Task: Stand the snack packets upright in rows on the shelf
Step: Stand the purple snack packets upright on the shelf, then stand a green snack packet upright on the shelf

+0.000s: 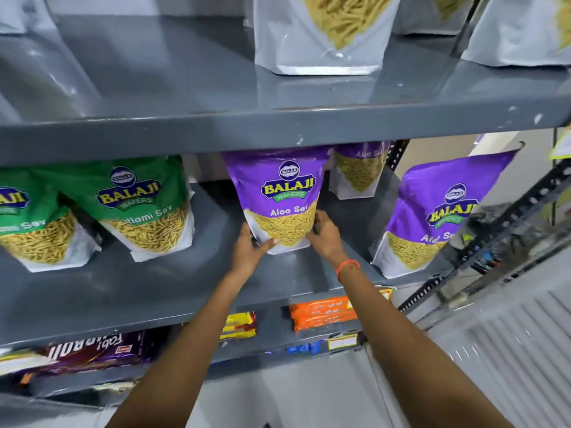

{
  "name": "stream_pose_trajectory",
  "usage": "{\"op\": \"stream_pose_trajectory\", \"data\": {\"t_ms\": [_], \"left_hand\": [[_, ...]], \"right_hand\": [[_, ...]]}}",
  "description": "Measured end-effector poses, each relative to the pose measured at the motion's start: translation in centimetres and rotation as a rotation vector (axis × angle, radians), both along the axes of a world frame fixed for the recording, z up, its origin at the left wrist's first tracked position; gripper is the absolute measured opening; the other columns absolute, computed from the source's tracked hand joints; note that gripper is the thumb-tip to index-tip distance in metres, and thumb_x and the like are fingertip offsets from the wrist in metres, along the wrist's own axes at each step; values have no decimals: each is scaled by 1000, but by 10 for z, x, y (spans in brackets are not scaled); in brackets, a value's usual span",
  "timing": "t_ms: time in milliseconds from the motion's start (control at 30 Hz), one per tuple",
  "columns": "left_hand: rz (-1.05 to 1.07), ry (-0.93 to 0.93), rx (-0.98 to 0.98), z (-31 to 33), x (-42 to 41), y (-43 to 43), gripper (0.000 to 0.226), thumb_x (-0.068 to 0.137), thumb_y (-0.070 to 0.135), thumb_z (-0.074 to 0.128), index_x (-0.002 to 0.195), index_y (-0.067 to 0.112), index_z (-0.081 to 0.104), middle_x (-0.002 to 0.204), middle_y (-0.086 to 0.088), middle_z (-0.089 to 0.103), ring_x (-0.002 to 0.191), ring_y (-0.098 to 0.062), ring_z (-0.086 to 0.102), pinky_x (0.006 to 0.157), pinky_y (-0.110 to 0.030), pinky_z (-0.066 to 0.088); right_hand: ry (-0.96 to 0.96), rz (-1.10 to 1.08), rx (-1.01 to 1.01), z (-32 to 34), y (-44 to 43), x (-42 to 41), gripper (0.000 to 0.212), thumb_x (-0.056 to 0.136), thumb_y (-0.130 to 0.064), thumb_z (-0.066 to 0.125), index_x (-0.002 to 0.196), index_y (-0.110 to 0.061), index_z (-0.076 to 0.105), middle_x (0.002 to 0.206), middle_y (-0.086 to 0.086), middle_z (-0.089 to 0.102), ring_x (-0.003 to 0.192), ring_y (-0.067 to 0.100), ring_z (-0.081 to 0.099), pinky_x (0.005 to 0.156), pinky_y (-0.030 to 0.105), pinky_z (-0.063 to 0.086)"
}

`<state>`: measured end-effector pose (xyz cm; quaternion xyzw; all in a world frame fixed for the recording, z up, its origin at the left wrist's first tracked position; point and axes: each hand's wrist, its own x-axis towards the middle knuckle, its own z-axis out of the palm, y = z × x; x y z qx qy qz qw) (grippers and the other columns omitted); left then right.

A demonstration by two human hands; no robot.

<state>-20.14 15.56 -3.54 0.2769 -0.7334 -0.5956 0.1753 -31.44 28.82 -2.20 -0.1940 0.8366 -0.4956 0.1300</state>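
Observation:
A purple Aloo Sev packet [279, 193] stands upright in the middle of the grey middle shelf [173, 288]. My left hand [251, 250] grips its lower left corner, thumb across the front. My right hand [326, 236] holds its lower right edge. Another purple packet [438, 217] stands at the shelf's right end, and a third purple packet [360, 171] stands further back. Two green Ratlami Sev packets [145, 205] [27, 223] stand to the left.
The upper shelf [278, 131] carries silver-backed sev packets [318, 32]. Below, the lower shelf holds orange packs [321, 313], yellow packs [239, 325] and a dark purple biscuit pack [92, 353]. A black slotted rack upright [482, 251] stands to the right.

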Motion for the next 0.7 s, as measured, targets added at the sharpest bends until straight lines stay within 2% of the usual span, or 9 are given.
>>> {"op": "stream_pose_trajectory", "data": {"t_ms": [133, 267, 333, 400, 467, 533, 567, 633, 700], "left_hand": [[-86, 4, -31, -13, 23, 21, 71, 65, 36, 77, 125, 19, 42, 126, -4, 61, 112, -20, 59, 95, -51, 51], [-47, 25, -51, -24, 68, 73, 65, 67, 43, 75, 121, 28, 43, 123, 2, 63, 111, -14, 60, 94, -47, 53], [-58, 31, -54, -24, 70, 74, 63, 68, 42, 75, 121, 30, 43, 123, 4, 62, 112, -12, 59, 95, -44, 53], [-80, 37, -45, -20, 66, 72, 62, 72, 36, 75, 123, 30, 42, 125, 3, 61, 115, -13, 58, 96, -41, 52], [-100, 21, -46, -15, 62, 70, 64, 73, 34, 74, 127, 27, 39, 127, 3, 58, 119, -17, 56, 92, -27, 53], [-82, 26, -68, -11, 65, 74, 72, 73, 33, 74, 133, 24, 35, 131, 4, 53, 123, -16, 51, 84, -6, 48], [-52, 39, -88, -8, 69, 76, 78, 73, 32, 74, 137, 23, 31, 138, 4, 48, 127, -13, 46, 87, -3, 44], [24, 66, -156, -2, 82, 77, 90, 74, 36, 73, 145, 26, 18, 153, 6, 29, 137, -8, 29, 105, -16, 33], [93, 109, -274, 5, 94, 74, 93, 76, 40, 69, 147, 26, 10, 156, 13, 13, 141, -1, 15, 114, -27, 21]], "right_hand": [[-65, -1, -182, -13, 35, 22, 45, 78, 15, 55, 121, 3, 47, 121, 25, 61, 109, 28, 59, 94, 38, 46], [-94, 29, -168, -29, 85, 59, 49, 77, 15, 54, 123, 1, 47, 120, 21, 62, 113, 33, 59, 100, 51, 47], [-120, 40, -230, -29, 88, 66, 48, 79, 17, 52, 123, 0, 47, 118, 14, 61, 115, 31, 58, 100, 43, 48], [-125, 47, -245, -26, 87, 64, 46, 80, 16, 50, 123, -2, 48, 114, 7, 60, 117, 31, 57, 95, 28, 49], [-90, 27, -239, -21, 85, 68, 52, 81, 14, 49, 129, -4, 43, 122, 8, 57, 124, 28, 52, 95, 21, 44], [67, -82, -224, -14, 85, 81, 61, 82, 11, 46, 139, -4, 32, 142, 13, 44, 133, 20, 39, 104, 16, 32], [176, -150, -234, -8, 85, 89, 63, 81, 10, 45, 140, -6, 30, 146, 12, 39, 136, 19, 34, 109, 17, 28], [437, -201, -292, 5, 79, 108, 64, 79, 7, 42, 140, -9, 30, 146, 6, 37, 139, 18, 30, 116, 25, 24], [662, -109, -346, 19, 65, 126, 61, 81, 2, 38, 140, -9, 31, 147, 5, 36, 141, 16, 26, 119, 27, 21]]}}
